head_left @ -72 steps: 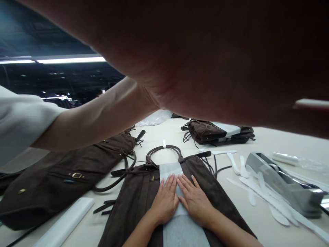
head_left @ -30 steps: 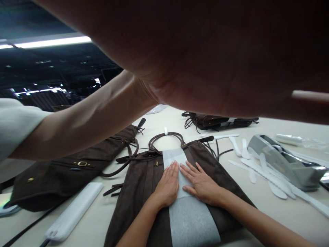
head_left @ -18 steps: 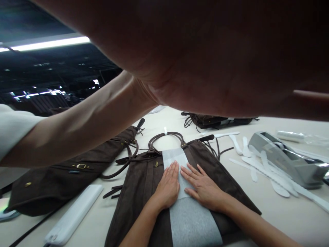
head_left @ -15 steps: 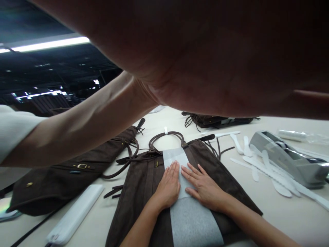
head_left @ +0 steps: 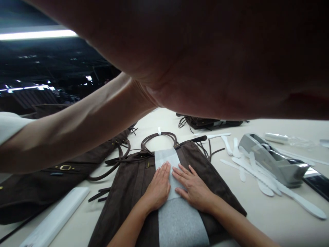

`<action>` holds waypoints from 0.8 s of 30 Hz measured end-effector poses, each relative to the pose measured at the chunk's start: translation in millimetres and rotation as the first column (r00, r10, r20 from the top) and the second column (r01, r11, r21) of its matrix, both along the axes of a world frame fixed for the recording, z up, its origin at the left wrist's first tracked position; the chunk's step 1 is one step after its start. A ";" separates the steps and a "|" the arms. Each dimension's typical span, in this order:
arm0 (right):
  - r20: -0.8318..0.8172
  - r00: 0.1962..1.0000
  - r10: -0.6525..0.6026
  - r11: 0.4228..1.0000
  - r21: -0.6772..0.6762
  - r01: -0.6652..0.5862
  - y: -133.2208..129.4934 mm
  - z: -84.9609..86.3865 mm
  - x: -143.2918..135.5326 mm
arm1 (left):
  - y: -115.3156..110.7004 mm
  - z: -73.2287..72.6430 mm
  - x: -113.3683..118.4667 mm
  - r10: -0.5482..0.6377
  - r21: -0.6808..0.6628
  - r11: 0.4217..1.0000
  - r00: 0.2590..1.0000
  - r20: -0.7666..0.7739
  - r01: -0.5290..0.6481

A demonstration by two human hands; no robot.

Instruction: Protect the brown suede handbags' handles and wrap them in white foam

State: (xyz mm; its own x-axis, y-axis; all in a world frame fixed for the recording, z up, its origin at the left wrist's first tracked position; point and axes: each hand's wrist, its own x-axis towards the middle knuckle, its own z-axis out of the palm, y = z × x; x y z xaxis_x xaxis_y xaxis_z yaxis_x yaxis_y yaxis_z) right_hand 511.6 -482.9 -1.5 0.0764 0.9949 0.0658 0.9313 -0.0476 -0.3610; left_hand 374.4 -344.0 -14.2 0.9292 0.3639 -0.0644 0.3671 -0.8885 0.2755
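Observation:
A dark brown bag [head_left: 128, 192] lies flat on the pale table, its looped handles [head_left: 177, 139] pointing away from me. Down its middle runs a light grey strip [head_left: 180, 219]. My left hand [head_left: 158, 185] rests flat on the strip's left side, fingers extended and side by side. On the right side of the strip, my right hand [head_left: 194, 187] lies palm down with its fingers spread. Neither hand is wrapped round anything. A small white tie [head_left: 159, 131] sits at the top of the handles.
Another person's arm [head_left: 84, 120] and a large, close hand [head_left: 180, 61] cover the upper view. A second brown bag [head_left: 74, 171] and white packet [head_left: 59, 216] lie left. Right are a grey tape dispenser [head_left: 275, 161], white plastic pieces [head_left: 257, 171] and a dark phone [head_left: 317, 181].
The view has shifted, so the table items appear further left and the dark phone now shows at the right. Both my hands remain on the grey strip.

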 end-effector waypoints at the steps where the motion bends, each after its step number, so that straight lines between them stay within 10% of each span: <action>1: -0.001 1.000 0.000 1.000 0.001 0.000 -0.1 0.4 0.0 | -0.1 0.1 0.2 0.003 0.003 1.000 1.000 -0.002 -0.003; 24: -0.025 1.000 -0.007 1.000 -0.007 0.007 -0.6 3.4 -0.8 | 4.9 -11.8 -1.5 -0.030 0.010 1.000 0.997 0.070 0.029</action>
State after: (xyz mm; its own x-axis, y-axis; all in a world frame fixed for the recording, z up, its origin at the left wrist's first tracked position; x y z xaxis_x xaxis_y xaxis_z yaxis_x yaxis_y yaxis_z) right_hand 510.9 -483.5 1.9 0.0848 0.9948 0.0571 0.9215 -0.0565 -0.3843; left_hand 372.9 -339.1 -26.0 0.9416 0.3367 0.0044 0.3208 -0.9011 0.2916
